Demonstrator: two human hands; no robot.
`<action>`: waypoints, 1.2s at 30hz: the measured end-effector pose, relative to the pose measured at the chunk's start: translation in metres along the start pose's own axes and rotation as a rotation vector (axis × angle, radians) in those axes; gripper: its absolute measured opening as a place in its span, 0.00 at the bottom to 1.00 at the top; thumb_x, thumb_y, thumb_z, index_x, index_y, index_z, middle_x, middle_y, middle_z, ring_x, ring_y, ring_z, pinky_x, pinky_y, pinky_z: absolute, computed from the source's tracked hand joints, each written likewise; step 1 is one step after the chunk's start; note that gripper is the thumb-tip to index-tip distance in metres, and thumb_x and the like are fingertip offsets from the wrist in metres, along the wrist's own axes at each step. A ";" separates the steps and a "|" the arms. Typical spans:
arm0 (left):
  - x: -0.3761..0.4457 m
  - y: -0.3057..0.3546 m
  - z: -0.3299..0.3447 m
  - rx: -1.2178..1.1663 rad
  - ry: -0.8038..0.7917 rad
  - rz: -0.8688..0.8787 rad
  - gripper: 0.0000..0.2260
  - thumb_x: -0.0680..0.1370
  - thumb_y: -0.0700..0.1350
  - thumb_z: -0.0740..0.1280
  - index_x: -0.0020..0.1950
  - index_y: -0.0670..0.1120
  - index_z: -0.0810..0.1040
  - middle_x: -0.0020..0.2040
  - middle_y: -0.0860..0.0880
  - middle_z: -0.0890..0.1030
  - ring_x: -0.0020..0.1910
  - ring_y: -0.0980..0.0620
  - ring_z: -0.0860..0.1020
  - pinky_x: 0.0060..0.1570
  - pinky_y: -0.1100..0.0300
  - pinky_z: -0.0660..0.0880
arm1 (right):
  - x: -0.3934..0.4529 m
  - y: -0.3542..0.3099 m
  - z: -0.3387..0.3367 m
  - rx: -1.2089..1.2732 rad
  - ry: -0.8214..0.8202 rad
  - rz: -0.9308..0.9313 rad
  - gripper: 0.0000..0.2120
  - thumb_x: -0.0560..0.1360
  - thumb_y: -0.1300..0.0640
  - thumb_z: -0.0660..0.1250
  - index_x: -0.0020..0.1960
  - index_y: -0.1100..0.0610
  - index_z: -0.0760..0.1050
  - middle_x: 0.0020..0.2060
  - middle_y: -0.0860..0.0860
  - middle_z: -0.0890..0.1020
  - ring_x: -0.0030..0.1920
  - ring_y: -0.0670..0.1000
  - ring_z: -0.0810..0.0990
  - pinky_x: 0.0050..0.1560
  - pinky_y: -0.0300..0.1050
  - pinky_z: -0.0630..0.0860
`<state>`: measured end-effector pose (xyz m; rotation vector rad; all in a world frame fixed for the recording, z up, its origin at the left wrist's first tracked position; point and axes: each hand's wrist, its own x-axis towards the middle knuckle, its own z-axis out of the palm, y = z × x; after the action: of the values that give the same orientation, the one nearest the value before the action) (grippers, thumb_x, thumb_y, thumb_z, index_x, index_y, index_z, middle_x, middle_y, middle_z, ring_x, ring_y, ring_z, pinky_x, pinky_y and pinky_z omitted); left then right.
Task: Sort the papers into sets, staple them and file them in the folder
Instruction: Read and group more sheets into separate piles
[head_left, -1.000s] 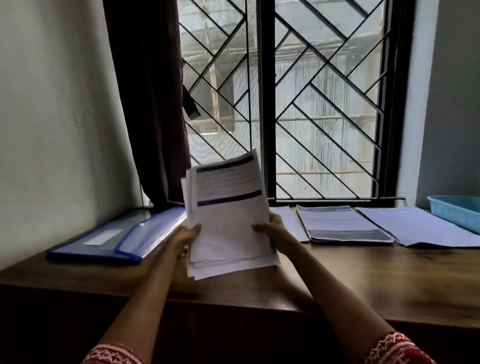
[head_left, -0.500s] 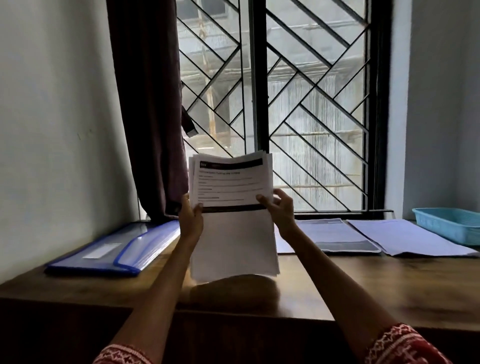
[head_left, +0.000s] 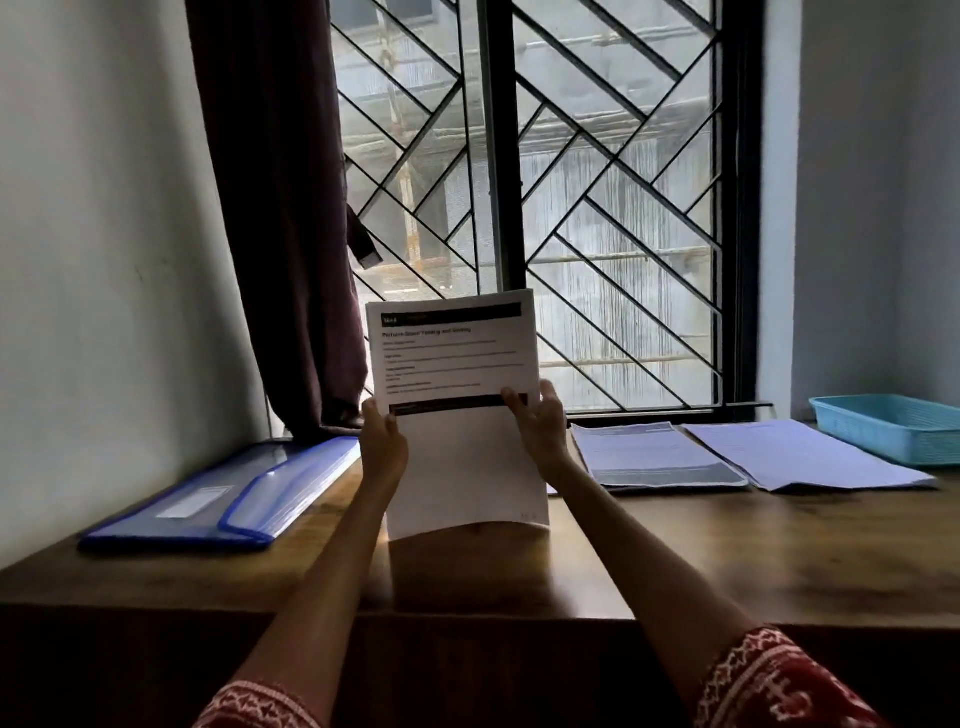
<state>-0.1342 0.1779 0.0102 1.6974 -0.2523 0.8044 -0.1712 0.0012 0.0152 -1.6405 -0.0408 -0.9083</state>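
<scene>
A stack of printed papers (head_left: 457, 415) stands upright on its bottom edge on the wooden table (head_left: 727, 551), in front of the window. My left hand (head_left: 383, 447) grips its left edge and my right hand (head_left: 540, 431) grips its right edge, thumbs on the front page. The sheets look squared into one block. A blue translucent folder (head_left: 228, 499) lies flat at the left against the wall. Two more paper piles lie flat to the right: one with dark bands (head_left: 654, 457), one plain white (head_left: 800, 457).
A light blue plastic tray (head_left: 893, 426) sits at the far right of the table. A dark curtain (head_left: 280, 218) hangs at the left of the barred window. The table's front edge runs across below my forearms.
The loose, fanned stack has been raised upright and squared into an even block. My hands slid up its side edges, and the view tilted upward slightly.
</scene>
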 end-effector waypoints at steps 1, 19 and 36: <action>-0.008 -0.006 0.002 0.012 -0.011 -0.036 0.16 0.79 0.31 0.53 0.67 0.34 0.64 0.60 0.35 0.75 0.59 0.38 0.74 0.51 0.55 0.67 | -0.005 0.005 0.001 0.000 -0.005 0.020 0.17 0.71 0.49 0.70 0.53 0.59 0.74 0.45 0.54 0.80 0.45 0.55 0.79 0.44 0.49 0.75; -0.038 -0.050 0.008 0.129 -0.065 -0.274 0.16 0.80 0.36 0.54 0.68 0.35 0.63 0.63 0.35 0.73 0.62 0.38 0.72 0.55 0.54 0.66 | -0.031 0.045 0.018 -0.068 0.082 0.209 0.24 0.75 0.41 0.64 0.62 0.57 0.68 0.50 0.57 0.80 0.52 0.59 0.78 0.46 0.46 0.70; 0.034 -0.138 -0.022 0.870 -0.111 -0.522 0.18 0.81 0.39 0.50 0.69 0.38 0.66 0.68 0.37 0.69 0.68 0.37 0.65 0.69 0.44 0.58 | -0.033 0.068 0.131 -0.753 -0.373 0.011 0.31 0.73 0.69 0.60 0.73 0.57 0.55 0.63 0.59 0.67 0.61 0.61 0.72 0.56 0.51 0.72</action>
<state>-0.0402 0.2474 -0.0735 2.4661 0.5341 0.4310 -0.0920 0.1064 -0.0588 -2.4945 0.0626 -0.6221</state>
